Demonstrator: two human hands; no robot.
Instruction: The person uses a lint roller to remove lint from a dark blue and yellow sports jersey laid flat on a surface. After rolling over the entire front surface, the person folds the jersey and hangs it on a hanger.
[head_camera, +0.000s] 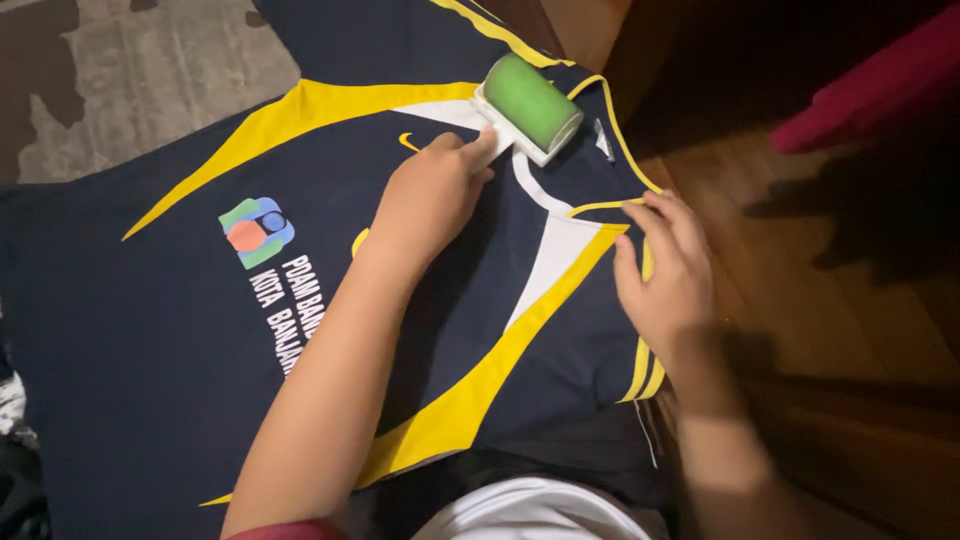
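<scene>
Left hand closed on a green lint roller's hidden handle; right hand, fingers loosely spread, presses the navy-and-yellow fabric jersey, its far sleeve cut off.

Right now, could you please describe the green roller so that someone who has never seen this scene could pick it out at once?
A dark navy sports shirt with yellow and white panels lies spread flat. Near its top edge, at the left hand's fingertips, sits the lint roller. It is a short green cylinder in a white frame, the only green, rounded object on the cloth; the right hand presses the shirt's edge nearby.
</scene>
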